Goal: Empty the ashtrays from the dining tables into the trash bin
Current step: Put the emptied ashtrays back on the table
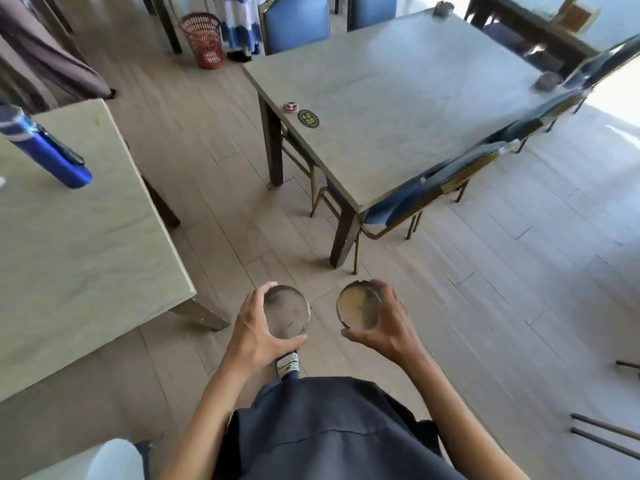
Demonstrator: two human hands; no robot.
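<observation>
My left hand (254,336) grips a round glass ashtray (287,311) by its rim, held level above the wooden floor. A second round ashtray (358,308), its bottom stained brown, sits in my right hand (382,325). Both are in front of my waist, in the aisle between two tables. Far up the aisle stands a red mesh trash bin (203,39) on the floor. Two more ashtrays rest on the right dining table (398,109): one at its far corner (443,8), one at its right edge (547,81).
A second table (79,258) on my left holds a blue bottle (48,150). Blue chairs (433,188) are tucked around the right table, which carries a small red disc (291,106) and a dark oval number tag (308,118). A person in blue-and-white stripes (240,22) stands beside the bin.
</observation>
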